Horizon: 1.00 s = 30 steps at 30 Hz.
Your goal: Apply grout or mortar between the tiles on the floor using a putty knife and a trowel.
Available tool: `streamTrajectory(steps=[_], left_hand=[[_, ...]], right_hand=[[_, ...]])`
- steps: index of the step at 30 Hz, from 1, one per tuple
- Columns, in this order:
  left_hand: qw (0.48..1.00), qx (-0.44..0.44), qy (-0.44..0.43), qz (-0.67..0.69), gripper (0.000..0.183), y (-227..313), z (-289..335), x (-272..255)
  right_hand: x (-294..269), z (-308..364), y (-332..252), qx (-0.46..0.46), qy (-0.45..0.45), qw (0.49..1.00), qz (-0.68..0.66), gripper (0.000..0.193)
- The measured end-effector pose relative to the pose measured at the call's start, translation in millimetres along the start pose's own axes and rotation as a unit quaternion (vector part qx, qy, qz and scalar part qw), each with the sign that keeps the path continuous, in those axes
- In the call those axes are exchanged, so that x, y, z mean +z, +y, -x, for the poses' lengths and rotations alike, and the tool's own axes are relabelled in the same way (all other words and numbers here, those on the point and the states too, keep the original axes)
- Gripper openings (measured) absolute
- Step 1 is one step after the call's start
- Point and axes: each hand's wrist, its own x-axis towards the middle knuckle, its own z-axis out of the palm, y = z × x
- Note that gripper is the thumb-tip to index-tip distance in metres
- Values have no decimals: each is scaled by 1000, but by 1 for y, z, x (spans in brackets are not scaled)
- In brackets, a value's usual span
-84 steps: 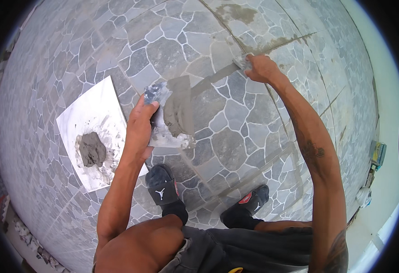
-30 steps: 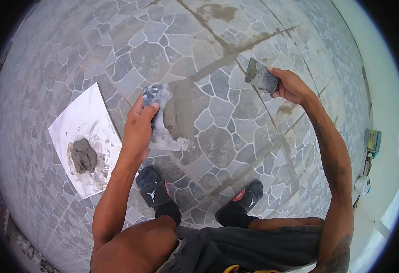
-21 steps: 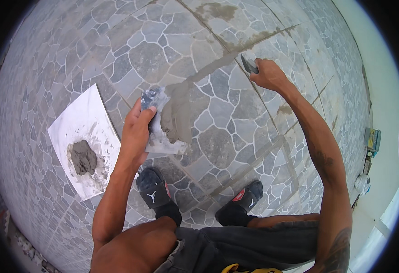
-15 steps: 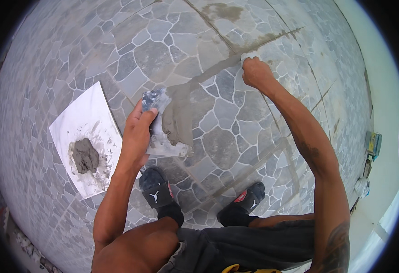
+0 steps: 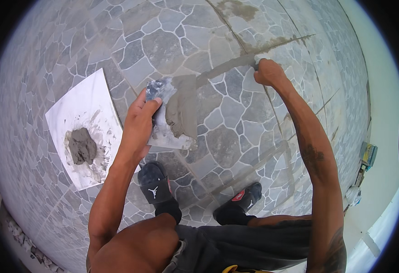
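Note:
My left hand (image 5: 140, 119) grips the left edge of a flat, roughly rectangular plate (image 5: 159, 136), thumb on top. Wet grey mortar (image 5: 181, 111) covers its right side, with pale smears on the left. Out ahead and to the right, my right hand (image 5: 270, 73) is closed in a fist at a floor joint. A small whitish piece (image 5: 259, 57) shows at its knuckles; the hand hides the rest, so its kind is unclear. A strip of fresh grey mortar (image 5: 224, 68) runs along the joint from beside the plate to my right fist.
At left, a white board (image 5: 79, 102) lies on the stone-patterned floor, carrying a mortar lump (image 5: 82, 146). My feet in dark slides (image 5: 156, 189) stand below the plate. Dark joints and damp stains (image 5: 238, 10) mark the far floor. A pale wall (image 5: 386, 100) rises at right.
The view has shifted, so the floor joints sit farther right. The plate in my left hand has moved slightly away from my feet. My right fist stays at nearly the same place on the joint.

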Motion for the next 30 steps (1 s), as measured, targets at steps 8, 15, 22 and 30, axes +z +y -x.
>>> streamTrajectory(steps=[8,15,22,30], left_hand=[[1000,8,-1,-1,41,-24,-2,-1],[999,6,39,10,41,-41,6,46],[1000,18,24,-6,40,-43,15,96],[999,-6,24,-30,42,-105,13,139]], right_hand=[[30,23,-13,-12,4,998,-69,23],[50,78,12,-21,-33,996,80,30],[84,114,68,20,-6,997,78,29],[106,176,108,99,-26,993,-57,34]])
